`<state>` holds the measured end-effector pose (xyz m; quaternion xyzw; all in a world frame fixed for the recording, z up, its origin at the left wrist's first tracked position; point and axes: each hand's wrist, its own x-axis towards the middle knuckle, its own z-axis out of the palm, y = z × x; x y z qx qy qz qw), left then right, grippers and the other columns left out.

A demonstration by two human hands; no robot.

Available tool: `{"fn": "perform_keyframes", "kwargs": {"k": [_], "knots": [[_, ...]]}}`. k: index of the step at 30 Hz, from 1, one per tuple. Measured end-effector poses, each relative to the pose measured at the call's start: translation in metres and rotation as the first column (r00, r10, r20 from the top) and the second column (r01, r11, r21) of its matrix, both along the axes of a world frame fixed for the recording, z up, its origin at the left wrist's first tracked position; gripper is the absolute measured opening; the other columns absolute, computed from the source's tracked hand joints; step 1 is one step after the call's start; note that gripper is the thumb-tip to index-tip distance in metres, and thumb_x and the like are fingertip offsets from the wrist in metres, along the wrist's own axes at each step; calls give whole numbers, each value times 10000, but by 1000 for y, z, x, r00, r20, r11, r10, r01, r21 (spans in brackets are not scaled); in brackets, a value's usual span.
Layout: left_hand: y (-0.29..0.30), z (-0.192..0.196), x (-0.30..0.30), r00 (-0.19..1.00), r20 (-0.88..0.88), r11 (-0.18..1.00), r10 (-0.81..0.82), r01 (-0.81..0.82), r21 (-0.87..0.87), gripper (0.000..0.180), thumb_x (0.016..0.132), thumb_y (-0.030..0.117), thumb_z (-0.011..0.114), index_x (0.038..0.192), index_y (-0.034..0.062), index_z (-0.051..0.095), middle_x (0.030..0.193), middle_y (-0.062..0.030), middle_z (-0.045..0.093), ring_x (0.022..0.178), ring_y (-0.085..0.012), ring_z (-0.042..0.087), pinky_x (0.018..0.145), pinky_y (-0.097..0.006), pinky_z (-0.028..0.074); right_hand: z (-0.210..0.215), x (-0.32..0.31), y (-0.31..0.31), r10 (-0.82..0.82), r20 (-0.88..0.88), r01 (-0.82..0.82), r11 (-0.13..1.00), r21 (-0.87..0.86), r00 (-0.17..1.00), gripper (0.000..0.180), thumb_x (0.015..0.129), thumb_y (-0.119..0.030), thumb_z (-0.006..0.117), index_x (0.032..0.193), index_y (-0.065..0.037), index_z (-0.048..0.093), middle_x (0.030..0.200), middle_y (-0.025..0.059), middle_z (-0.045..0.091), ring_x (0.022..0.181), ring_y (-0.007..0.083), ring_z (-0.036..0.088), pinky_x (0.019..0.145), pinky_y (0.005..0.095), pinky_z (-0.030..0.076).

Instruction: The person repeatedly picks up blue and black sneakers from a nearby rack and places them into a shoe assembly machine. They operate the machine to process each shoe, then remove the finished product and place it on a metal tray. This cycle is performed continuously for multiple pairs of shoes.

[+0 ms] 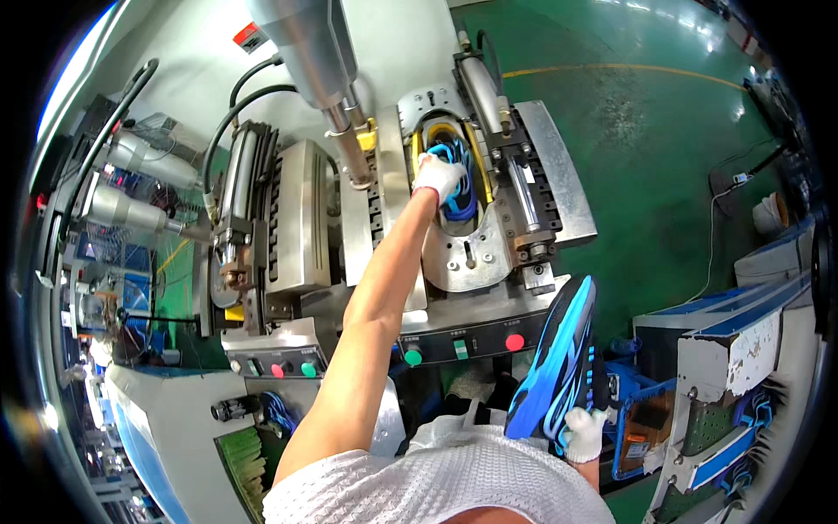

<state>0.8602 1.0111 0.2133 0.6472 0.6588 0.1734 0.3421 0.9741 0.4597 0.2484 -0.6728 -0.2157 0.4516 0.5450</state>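
Observation:
My left hand [439, 177], in a white glove with a red cuff, reaches far forward into the press. Its fingers close on the upper of a blue and black sneaker [460, 203] lying in the oval, yellow-edged cradle [467, 262] of the machine. The hand hides part of that sneaker. Close to my body at the right, my right hand [583, 434], also white-gloved, grips a second sneaker [555, 367], blue with black and light-blue streaks. This one is tilted up with its sole side turned left, and the fingers behind it are partly hidden.
A thick metal cylinder [310, 52] hangs over a second press station [297, 218] on the left. Red and green buttons line the front panel [463, 346]. At right stand a blue basket [646, 428] and a rack [716, 428] with more shoes.

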Motion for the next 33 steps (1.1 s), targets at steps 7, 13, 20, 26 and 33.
{"fn": "perform_keyframes", "kwargs": {"k": [7, 13, 20, 26, 33], "knots": [[-114, 101, -99, 961, 278, 992, 0, -35, 120, 406, 832, 252, 825, 1162, 47, 706, 904, -7, 706, 695, -55, 572, 582, -226, 450, 63, -8, 115, -88, -188, 127, 971, 202, 978, 306, 824, -79, 753, 1121, -35, 698, 1006, 8, 697, 856, 127, 662, 799, 317, 553], [-292, 134, -242, 879, 464, 994, -112, 95, 60, 569, 817, 181, 769, 1348, 53, 608, 1253, -82, 684, 1136, -183, 626, 1012, -348, 487, 96, -19, 337, 351, -160, -312, 923, 225, 923, 149, 875, -156, 786, 942, -29, 747, 858, 31, 706, 700, 98, 624, 566, 258, 464], [-522, 48, -388, 856, -263, 760, 445, -517, -395, 924, 718, 538, 847, 1386, -33, 563, 1318, -284, 632, 1243, -387, 617, 1039, -438, 488, -58, -41, 543, 348, 909, -148, 936, -321, 231, 405, 768, -359, 681, 995, -30, 746, 1152, 259, 700, 1080, 397, 691, 920, 439, 553], [-660, -47, -418, 217, -444, 248, 870, -969, 14, 619, 784, 423, 791, 1177, -11, 589, 1173, -262, 671, 1111, -424, 651, 972, -496, 498, -60, -44, 552, 450, 847, -204, 891, -406, 283, 425, 730, -371, 693, 936, -3, 738, 1080, 268, 720, 1048, 409, 703, 907, 459, 551], [-724, -209, -431, -149, -112, -152, 982, -988, -26, 754, 838, 497, 758, 1312, -37, 515, 1254, -219, 645, 1172, -362, 623, 1035, -429, 466, -3, -80, 503, 582, 797, -425, 770, -476, 161, 575, 847, -332, 792, 1268, 25, 631, 1125, 148, 727, 927, 292, 704, 853, 411, 550]]}}
